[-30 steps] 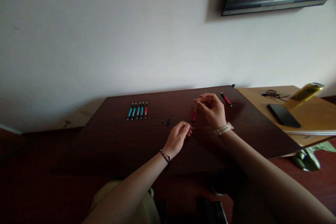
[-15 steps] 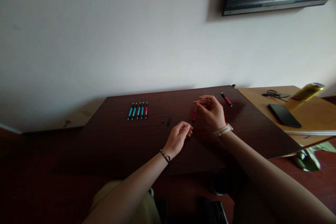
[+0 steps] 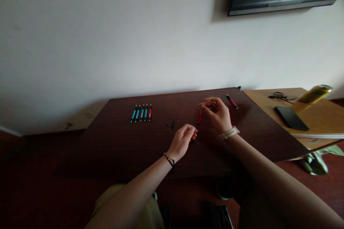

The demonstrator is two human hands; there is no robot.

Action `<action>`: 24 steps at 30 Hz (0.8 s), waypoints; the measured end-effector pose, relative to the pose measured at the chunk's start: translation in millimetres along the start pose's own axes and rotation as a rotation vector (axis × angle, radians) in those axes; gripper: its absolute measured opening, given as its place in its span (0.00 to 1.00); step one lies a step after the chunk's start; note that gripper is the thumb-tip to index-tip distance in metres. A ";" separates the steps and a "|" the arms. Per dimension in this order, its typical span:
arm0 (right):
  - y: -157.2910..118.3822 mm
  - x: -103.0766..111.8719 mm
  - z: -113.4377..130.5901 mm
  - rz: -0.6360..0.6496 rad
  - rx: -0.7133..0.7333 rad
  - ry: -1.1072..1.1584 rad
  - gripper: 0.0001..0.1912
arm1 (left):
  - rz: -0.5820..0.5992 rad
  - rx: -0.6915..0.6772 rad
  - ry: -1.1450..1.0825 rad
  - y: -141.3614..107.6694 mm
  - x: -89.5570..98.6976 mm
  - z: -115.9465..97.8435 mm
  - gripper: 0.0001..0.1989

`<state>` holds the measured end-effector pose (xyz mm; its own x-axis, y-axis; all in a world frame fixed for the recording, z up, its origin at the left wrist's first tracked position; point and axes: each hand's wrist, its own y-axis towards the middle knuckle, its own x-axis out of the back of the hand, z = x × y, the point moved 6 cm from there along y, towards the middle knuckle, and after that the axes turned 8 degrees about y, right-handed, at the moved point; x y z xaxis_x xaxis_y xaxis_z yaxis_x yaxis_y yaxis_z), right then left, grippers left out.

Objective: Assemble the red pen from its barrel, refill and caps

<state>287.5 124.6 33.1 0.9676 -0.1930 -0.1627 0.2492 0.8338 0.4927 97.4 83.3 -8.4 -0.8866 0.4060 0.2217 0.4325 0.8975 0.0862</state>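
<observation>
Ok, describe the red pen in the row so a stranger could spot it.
Start at the dark brown table against the wall. Toward its left side, five pens lie in a row. The red pen ends that row on the right; its four neighbours are all light blue.

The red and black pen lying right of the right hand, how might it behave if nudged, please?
The red and black pen may roll, as its barrel looks round. It is probably stiff, lying straight, and light, being slim.
</observation>
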 end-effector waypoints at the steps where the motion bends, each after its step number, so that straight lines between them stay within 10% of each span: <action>1: 0.0 0.1 0.2 0.000 0.000 -0.001 0.20 | 0.001 0.001 0.000 0.1 0.1 0.3 0.19; 24: -3.2 -1.4 -0.3 0.030 -0.010 -0.043 0.18 | -0.002 0.007 -0.006 -0.1 0.0 -0.8 0.18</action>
<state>285.3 122.4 31.5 0.9755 -0.1900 -0.1111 0.2201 0.8443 0.4885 97.5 83.1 -7.6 -0.8886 0.4051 0.2152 0.4295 0.8995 0.0801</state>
